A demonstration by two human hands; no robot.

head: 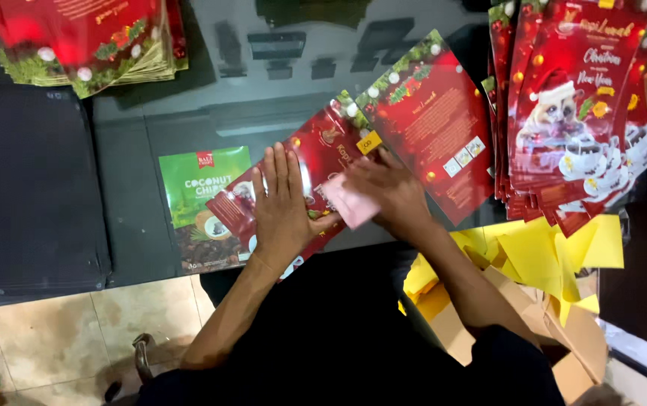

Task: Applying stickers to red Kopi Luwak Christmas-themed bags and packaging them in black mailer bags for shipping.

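My left hand (282, 203) lies flat, fingers together, pressing on a red festive pouch (316, 154) that lies on the dark glass table (135, 173). My right hand (387, 192) rests on the same pouch and holds a small pink cloth or card (350, 203) against its surface. A small yellow sticker (369, 142) sits on the pouch near its upper edge. A second red pouch (432, 120) lies back side up just to the right, partly overlapping the first one.
A green snack pouch (199, 199) lies under the red one at the left. Stacks of red pouches stand at the top left (90, 37) and right (579, 105). Yellow paper sheets (542, 256) fill a cardboard box (564, 331) at the lower right. Tiled floor (53, 338) below.
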